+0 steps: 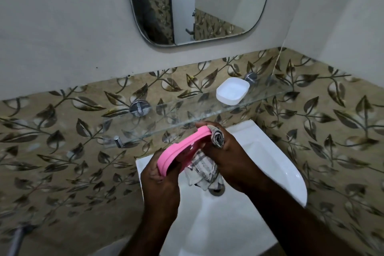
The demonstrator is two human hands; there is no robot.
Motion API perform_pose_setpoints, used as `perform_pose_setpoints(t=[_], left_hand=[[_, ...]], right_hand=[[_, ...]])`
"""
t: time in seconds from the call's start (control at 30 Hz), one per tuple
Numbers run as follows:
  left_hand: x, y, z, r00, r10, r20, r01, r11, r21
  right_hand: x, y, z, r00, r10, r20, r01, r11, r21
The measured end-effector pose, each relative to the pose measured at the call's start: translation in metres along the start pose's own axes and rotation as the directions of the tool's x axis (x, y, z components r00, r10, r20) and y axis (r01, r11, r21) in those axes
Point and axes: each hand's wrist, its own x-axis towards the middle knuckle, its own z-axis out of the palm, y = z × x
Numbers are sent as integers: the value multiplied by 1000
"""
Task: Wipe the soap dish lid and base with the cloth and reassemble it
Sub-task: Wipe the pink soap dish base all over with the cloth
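The pink soap dish lid point(178, 149) is held tilted on edge above the sink, and my left hand point(161, 185) grips its lower end. My right hand point(226, 158) holds a white-and-grey checked cloth point(204, 169) bunched against the lid's inner side and upper end, with fingers curled round the cloth. The white soap dish base point(232, 90) stands alone on the glass shelf point(187, 110), up and to the right of both hands.
A white sink point(280, 174) lies under my hands, its drain point(217, 190) partly hidden by the cloth. The glass shelf hangs from chrome mounts point(139, 107) on a leaf-patterned tiled wall. A mirror point(197, 4) hangs above. A metal pipe point(16, 239) is at lower left.
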Motion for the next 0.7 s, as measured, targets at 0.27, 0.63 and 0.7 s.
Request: perform_pose_setpoints(t=[0.27,0.63,0.7], left_hand=[[20,-19,-21,869,-201,452,56,948,313],[18,-1,-16,921,121,370,-294,838,460],[16,4,-13,952,161,262,-257,885,388]], right_hand=[[2,-11,-7,996,-86,25,75,654,-752],[1,-8,22,986,-168,-13,123,773,-623],[-1,-1,29,996,-35,-79,1,917,-398]])
